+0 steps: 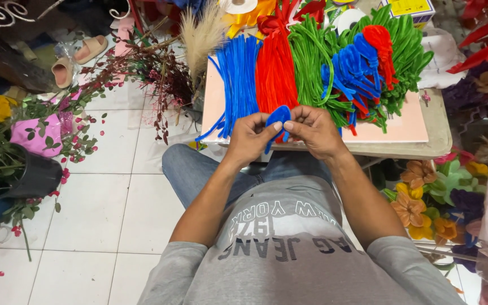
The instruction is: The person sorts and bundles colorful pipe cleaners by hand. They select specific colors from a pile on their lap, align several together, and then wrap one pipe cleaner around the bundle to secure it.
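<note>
We see a pair of pink sandals [77, 57] on the white tiled floor [108, 214] at far left. Nearer, a black pot [35, 178] holds leafy stems, with a pink wrapped bunch [35, 135] just beside it. Dried pampas grass [201, 34] stands upright behind. Orange and purple felt flowers [425, 203] lie at right.
</note>
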